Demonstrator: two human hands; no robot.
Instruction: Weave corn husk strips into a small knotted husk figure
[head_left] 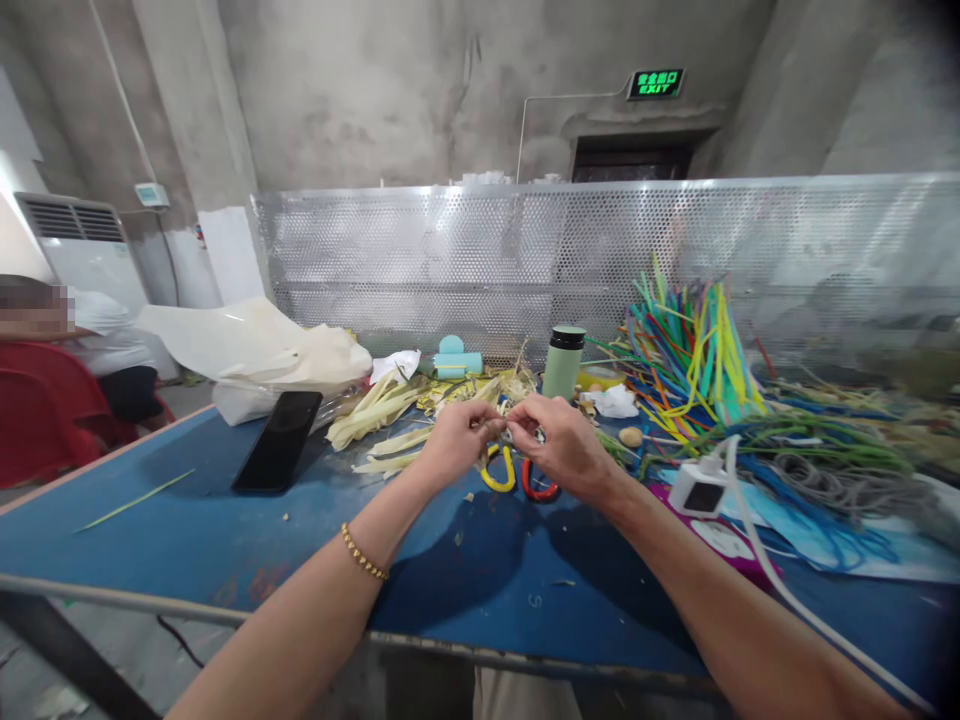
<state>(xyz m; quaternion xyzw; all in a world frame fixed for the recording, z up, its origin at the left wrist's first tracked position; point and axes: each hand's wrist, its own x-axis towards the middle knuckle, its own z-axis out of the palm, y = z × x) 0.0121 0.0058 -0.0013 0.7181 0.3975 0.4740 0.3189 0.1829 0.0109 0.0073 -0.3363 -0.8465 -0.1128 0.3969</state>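
Observation:
Over the middle of the blue table, my left hand (463, 440) and my right hand (556, 440) meet fingertip to fingertip. Both are closed in a pinch. Whatever lies between the fingers is too small and too hidden to name. Just below the fingers rest two loop handles, one yellow (498, 472) and one red (540, 484), possibly of scissors; their upper parts are covered by my hands. Pale dried husks (382, 408) lie to the left of my left hand. A green tumbler with a black lid (564, 365) stands upright behind my right hand.
A black phone (279, 440) and a cream plastic bag (262, 345) lie at left. Colourful strips (694, 360) are heaped at back right, near a white charger (699, 488) with a cable. A perforated metal panel (450, 240) borders the back. Another person sits far left.

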